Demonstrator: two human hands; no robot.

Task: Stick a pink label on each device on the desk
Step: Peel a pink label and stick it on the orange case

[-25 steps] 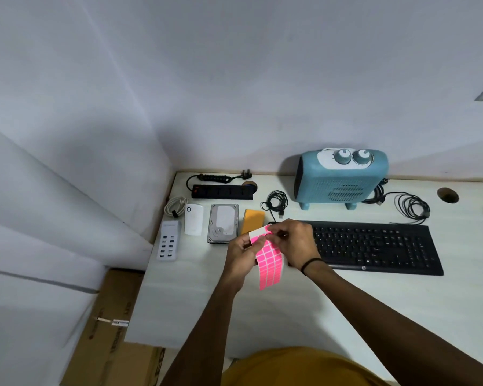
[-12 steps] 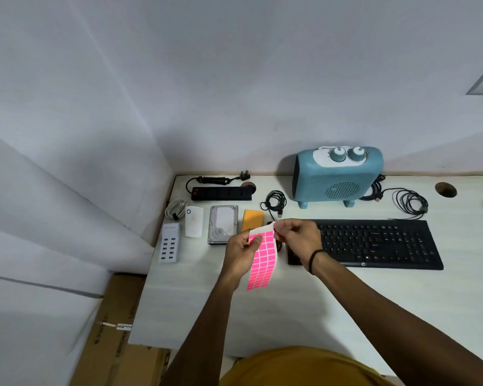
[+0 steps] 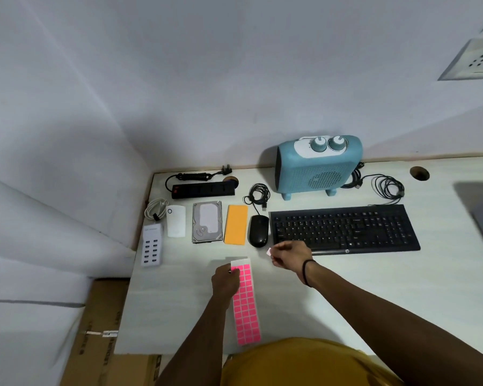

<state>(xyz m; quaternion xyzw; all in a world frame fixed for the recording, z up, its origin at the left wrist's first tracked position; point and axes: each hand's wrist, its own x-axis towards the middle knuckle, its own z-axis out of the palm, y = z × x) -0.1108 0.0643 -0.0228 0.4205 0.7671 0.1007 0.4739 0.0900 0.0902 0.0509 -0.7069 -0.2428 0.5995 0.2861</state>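
My left hand grips the top of a long sheet of pink labels, which hangs down over the desk's front. My right hand pinches one small pink label at its fingertips, just below the black mouse and at the keyboard's near left corner. Farther back lie an orange power bank, a hard drive, a white power bank, a white USB charging hub, a black power strip and a blue fan heater.
The white desk meets the wall at the back and left. Coiled cables lie by the heater, another cable behind the mouse. A cable hole is at the back right. A cardboard box stands below the desk's left edge.
My hands have come apart: the right one peeled a label off and moved right toward the mouse, while the left lowered the sheet toward me. The mouse is now uncovered.
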